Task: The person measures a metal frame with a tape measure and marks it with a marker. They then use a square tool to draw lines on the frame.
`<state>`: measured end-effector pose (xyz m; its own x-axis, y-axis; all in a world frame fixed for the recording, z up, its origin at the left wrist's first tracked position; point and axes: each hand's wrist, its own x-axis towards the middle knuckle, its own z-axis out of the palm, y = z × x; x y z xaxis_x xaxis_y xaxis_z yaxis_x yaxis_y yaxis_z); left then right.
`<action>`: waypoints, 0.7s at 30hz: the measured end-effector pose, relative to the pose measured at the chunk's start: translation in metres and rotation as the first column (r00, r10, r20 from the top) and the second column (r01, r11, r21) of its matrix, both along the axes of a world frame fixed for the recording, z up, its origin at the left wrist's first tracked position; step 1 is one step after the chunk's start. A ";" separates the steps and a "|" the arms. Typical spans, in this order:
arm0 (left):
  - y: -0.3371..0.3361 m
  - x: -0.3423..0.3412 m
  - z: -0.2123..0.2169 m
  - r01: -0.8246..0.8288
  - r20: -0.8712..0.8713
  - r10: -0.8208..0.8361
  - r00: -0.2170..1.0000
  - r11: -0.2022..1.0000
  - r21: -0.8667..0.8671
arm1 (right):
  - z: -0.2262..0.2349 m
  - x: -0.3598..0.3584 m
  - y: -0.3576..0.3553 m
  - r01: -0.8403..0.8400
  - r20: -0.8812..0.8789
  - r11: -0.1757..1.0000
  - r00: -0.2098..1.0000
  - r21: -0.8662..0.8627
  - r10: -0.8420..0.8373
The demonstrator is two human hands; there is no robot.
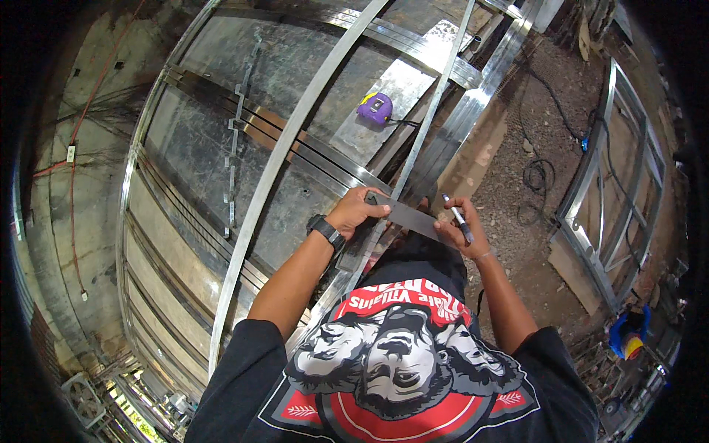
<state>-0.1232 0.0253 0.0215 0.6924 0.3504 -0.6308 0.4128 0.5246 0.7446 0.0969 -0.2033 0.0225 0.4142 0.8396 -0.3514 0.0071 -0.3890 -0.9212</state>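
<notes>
My left hand (pixel 353 214), with a black watch on its wrist, is closed on one end of a flat grey metal square (pixel 412 219), thumb on top. A second grey arm appears to run from that corner down toward my body, partly covered by my hand. At the other end of the strip, my right hand (pixel 473 232) grips a white and dark marker pen (pixel 457 213) and its fingers touch the strip. Below both lies a metal frame bar (pixel 443 151) at the edge of the work table.
A purple tape measure (pixel 375 108) rests on a bright metal plate (pixel 399 85). Long metal bars (pixel 277 159) cross the dark sheet-topped table (pixel 221 125). On the right, a welded metal frame (pixel 580 199) and a black cable (pixel 538 177) lie on the dirt ground (pixel 509 148).
</notes>
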 end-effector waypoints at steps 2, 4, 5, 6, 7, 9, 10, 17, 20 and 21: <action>0.002 0.000 0.000 0.000 -0.026 0.001 1.000 1.000 0.020 | -0.002 -0.002 0.001 0.044 0.067 0.998 0.997 0.045 -0.047; 0.001 -0.001 0.000 -0.004 -0.039 0.005 0.999 1.000 0.030 | 0.001 -0.007 0.000 0.123 0.104 0.984 0.985 0.130 -0.137; 0.001 -0.001 0.001 -0.007 -0.039 0.009 0.999 0.999 0.032 | 0.006 -0.011 0.002 0.151 0.027 0.977 0.987 0.150 -0.157; 0.000 -0.001 0.001 -0.011 -0.039 0.012 0.999 0.999 0.034 | 0.011 -0.017 0.005 0.180 -0.050 0.969 0.983 0.167 -0.174; 0.000 -0.002 0.002 -0.010 -0.052 0.011 0.999 1.000 0.029 | 0.016 -0.023 0.008 0.210 -0.127 0.961 0.974 0.182 -0.189; 0.001 -0.001 0.004 0.003 -0.073 -0.001 0.997 1.000 0.018 | 0.026 -0.033 0.024 0.230 -0.298 0.956 0.940 0.182 -0.169; -0.001 0.000 0.007 -0.001 -0.072 0.001 0.997 1.000 -0.002 | 0.024 -0.036 0.030 0.225 -0.380 0.961 0.913 0.162 -0.149; -0.003 -0.001 0.017 -0.032 -0.080 0.027 0.996 0.997 -0.068 | 0.013 -0.039 0.052 0.208 -0.481 0.969 0.869 0.136 -0.119; -0.004 -0.002 0.010 -0.023 -0.049 0.022 0.999 0.999 -0.027 | 0.009 -0.037 0.051 0.168 -0.479 0.976 0.874 0.139 -0.082; -0.005 -0.003 0.009 -0.017 -0.032 0.016 0.999 1.000 -0.006 | 0.009 -0.036 0.051 0.149 -0.473 0.979 0.879 0.141 -0.066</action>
<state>-0.1258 0.0201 0.0302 0.6659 0.3577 -0.6546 0.4276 0.5360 0.7279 0.0608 -0.1521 0.0316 0.3299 0.8626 -0.3835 -0.4695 -0.2025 -0.8594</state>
